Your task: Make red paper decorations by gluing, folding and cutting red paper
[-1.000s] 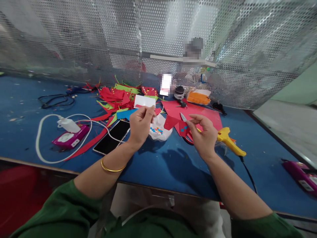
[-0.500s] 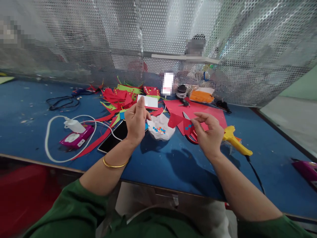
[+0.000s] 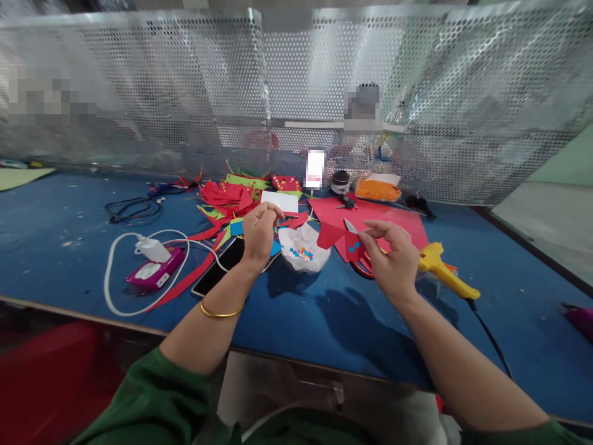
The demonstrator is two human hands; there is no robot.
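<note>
My left hand (image 3: 260, 236) is raised just left of a crumpled white paper bowl (image 3: 303, 262) of small coloured paper bits. Its fingers are curled together; anything between them is too small to make out. My right hand (image 3: 391, 256) pinches a folded red paper piece (image 3: 331, 236) with small blue squares stuck on it. Just behind those fingers, a pair of scissors (image 3: 351, 226) shows a blade and a red handle. Under the held piece lies a large red paper sheet (image 3: 403, 219). Blue paper (image 3: 236, 228) lies beside my left hand.
Right of my right hand lies a yellow glue gun (image 3: 445, 272) with a black cord. A dark-screened phone (image 3: 217, 272), a purple power socket (image 3: 157, 272) and a looped white cable are on the left. Red and green paper strips (image 3: 227, 196) pile up before a perforated metal screen (image 3: 296, 86).
My left hand has dipped, its raised thumb now folded down against the fingers. My right hand keeps its pinch on the red paper piece. The whole view has tilted slightly upward.
</note>
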